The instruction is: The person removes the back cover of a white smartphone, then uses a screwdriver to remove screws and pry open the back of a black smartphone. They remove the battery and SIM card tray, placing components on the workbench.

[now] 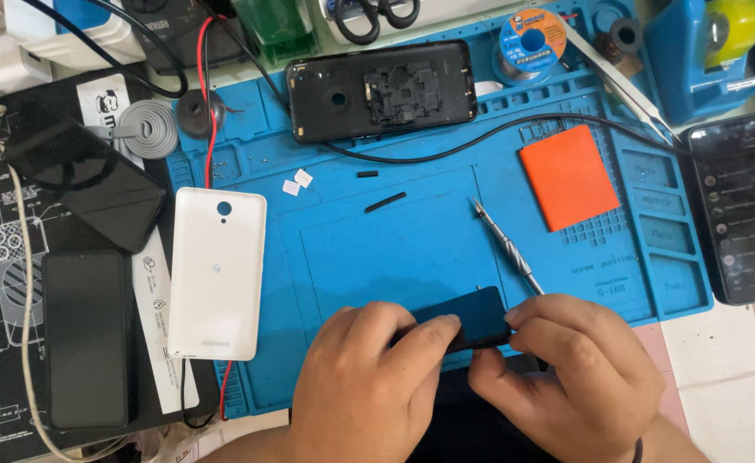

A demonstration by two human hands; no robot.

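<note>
Both my hands grip a flat black slab, likely a phone battery (474, 314), at the near edge of the blue repair mat (369, 249). My left hand (369, 377) pinches its left end with thumb and forefinger. My right hand (575, 369) holds its right end. A slim metal screwdriver (506, 247) lies on the mat just beyond my right hand. An opened black phone body (381, 90) rests at the mat's far side. A white phone back cover (217, 273) lies at the mat's left edge.
An orange rectangular pad (569, 177) and metal tweezers (618, 79) lie at the right of the mat. A lit phone (742, 207) sits at far right. Two dark phones (86, 339) rest on a black mat at left. Cables, a solder spool (529, 41) and scissors (376, 17) crowd the back.
</note>
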